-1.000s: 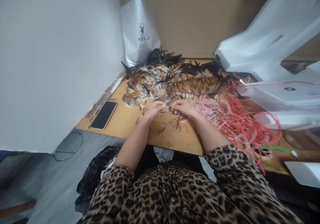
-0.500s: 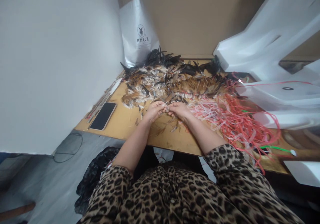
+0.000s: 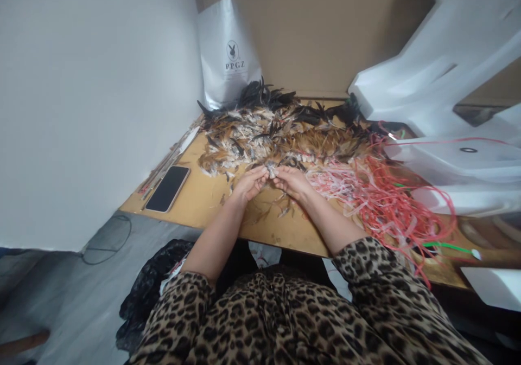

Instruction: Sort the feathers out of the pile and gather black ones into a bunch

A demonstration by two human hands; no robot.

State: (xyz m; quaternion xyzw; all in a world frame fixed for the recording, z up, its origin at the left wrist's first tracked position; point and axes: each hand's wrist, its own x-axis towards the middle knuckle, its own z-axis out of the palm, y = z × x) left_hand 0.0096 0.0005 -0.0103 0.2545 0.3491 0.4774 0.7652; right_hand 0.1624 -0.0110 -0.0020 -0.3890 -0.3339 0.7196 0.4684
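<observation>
My left hand [image 3: 250, 183] and my right hand [image 3: 293, 181] meet fingertip to fingertip at the near edge of a wide heap of brown, white and black feathers [image 3: 280, 129] on a wooden table [image 3: 203, 198]. Both hands are closed in a pinch on a small pale tuft of feathers [image 3: 271, 171] held between them. A few loose feathers lie on the table just under my wrists. Leopard-print sleeves cover my upper arms.
A tangle of red and white plastic strips [image 3: 378, 191] spreads right of my hands. A black phone [image 3: 167, 188] lies at the table's left edge beside thin sticks. A white bag [image 3: 228, 56] leans at the back. White foam pieces [image 3: 439, 83] stand at right.
My hands have drawn slightly closer together and a little farther into the feather heap, with the tuft now pinched between both. The view shifted slightly.
</observation>
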